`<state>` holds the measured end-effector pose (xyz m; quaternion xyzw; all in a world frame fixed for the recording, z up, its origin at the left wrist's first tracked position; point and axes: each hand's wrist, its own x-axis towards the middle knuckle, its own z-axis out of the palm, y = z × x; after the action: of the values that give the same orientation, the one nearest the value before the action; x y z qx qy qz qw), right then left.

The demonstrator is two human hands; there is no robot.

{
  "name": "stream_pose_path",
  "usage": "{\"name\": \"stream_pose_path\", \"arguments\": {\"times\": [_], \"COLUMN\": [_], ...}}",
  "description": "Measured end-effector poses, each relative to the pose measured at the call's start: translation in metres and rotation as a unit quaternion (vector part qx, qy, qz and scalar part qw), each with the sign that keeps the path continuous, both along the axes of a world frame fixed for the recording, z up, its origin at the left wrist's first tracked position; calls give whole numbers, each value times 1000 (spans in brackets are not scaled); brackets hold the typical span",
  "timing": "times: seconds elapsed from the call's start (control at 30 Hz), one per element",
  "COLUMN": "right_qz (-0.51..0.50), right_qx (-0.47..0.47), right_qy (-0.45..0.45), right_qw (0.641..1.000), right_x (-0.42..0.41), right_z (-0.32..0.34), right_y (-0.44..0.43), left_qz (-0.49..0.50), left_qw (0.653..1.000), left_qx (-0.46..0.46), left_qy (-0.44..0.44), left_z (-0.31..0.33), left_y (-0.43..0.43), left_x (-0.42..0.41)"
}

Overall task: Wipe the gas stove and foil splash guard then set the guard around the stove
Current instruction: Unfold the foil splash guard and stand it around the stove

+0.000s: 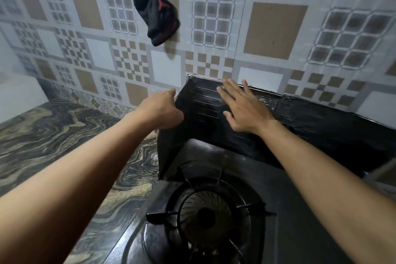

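Observation:
The dark foil splash guard point(317, 126) stands upright around the back and left side of the black gas stove point(300, 221), folded at its rear left corner. My left hand point(160, 109) grips the guard's left panel at its top edge. My right hand point(242, 107) lies flat with fingers spread against the inner face of the back panel, holding nothing. The stove's burner and pan support point(210, 216) sit below my arms. A black and red cloth point(158, 19) hangs on the tiled wall above the guard.
The patterned tiled wall point(278, 28) runs right behind the guard. A marbled countertop point(53, 135) stretches out left of the stove. A white object point(19, 90) sits at the far left against the wall.

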<state>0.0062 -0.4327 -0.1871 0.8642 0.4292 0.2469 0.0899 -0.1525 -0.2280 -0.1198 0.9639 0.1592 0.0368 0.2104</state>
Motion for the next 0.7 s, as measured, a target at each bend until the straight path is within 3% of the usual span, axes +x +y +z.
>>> {"name": "stream_pose_path", "arguments": {"times": [0.27,0.47,0.7], "right_qz": [-114,-281,-283], "right_qx": [25,76,58], "right_qy": [-5,28,37], "right_qw": [993,956,957], "right_x": [-33,-52,-48], "right_z": [-6,-5,-3], "right_y": [-54,-82,-103], "left_qz": [-32,-65,-98], "left_qw": [999,998,995], "left_qx": [16,16,-30], "left_qy": [-10,-20,-21], "left_z": [-8,-6,-4], "left_y": [3,11,19], "left_x": [9,13,12]}}
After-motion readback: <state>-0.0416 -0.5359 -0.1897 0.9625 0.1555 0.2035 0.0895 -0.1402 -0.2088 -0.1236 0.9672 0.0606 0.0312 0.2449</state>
